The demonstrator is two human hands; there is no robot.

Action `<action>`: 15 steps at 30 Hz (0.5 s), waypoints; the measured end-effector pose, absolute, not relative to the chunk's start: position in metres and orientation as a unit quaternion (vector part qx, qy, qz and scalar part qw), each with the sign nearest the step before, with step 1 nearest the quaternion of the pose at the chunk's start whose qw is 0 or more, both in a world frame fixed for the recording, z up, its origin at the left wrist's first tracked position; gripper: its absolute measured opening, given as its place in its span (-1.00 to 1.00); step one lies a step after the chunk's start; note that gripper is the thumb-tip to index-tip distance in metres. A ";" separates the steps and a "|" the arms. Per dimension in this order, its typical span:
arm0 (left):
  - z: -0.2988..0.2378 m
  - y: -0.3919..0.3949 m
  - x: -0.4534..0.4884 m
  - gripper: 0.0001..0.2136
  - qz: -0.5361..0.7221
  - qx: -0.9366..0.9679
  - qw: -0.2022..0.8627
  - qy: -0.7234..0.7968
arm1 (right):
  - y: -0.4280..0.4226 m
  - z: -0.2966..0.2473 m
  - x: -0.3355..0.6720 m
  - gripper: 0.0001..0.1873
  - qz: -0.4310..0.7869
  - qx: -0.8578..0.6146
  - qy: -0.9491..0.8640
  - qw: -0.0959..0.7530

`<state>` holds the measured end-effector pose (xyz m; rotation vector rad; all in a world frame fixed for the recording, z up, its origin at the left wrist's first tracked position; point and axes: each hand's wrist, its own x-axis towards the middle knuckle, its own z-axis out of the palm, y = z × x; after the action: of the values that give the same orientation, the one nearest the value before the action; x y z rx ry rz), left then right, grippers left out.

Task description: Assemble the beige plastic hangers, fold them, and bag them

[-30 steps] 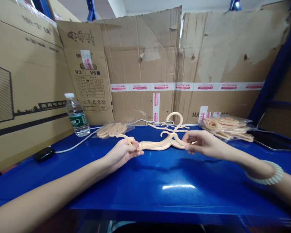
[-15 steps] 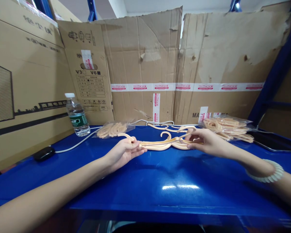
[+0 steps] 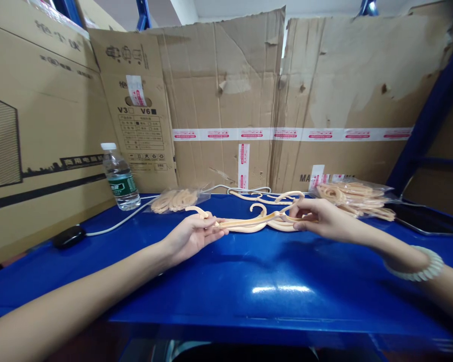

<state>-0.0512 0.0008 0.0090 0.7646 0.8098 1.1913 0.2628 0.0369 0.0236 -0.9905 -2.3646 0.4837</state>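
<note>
L hand (image 3: 196, 235) + R hand (image 3: 315, 218) pinching opp. ends of 2+ beige hangers (image 3: 247, 230) (overlap, exact ct unclear) over table (image 3: 226, 286); behind, 2 bagged piles (image 3: 351, 197), 1 bottle (image 3: 123, 186).

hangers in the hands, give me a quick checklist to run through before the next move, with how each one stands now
1. Left hand closed on one end of the pale hangers: ok.
2. Right hand closed on the other end: ok, though the exact contact is partly hidden.
3. Hooks lined up: not ok, they stand apart from one another.
4. Number of hangers held: cannot tell, they overlap.
5. Bottle capped and away from both hands: ok.
6. Phone apart from the held hangers: ok, it lies farther right.
</note>
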 end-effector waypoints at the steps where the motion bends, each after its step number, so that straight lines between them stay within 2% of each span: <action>1: 0.009 0.001 -0.051 -0.72 0.530 0.339 0.688 0.362 | 0.037 0.023 0.263 -0.85 0.180 -0.368 -0.873 0.264; 9: 0.004 0.002 -0.052 -0.72 0.515 0.362 0.691 0.354 | 0.032 0.022 0.258 -0.84 0.194 -0.359 -0.869 0.281; 15: 0.000 0.006 -0.056 -0.74 0.523 0.421 0.657 0.343 | 0.027 0.021 0.255 -0.84 0.205 -0.333 -0.876 0.283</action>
<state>-0.0556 0.0061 -0.0001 0.9546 0.7760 1.1850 0.2554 0.0269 0.0211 -0.8908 -2.3451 0.5475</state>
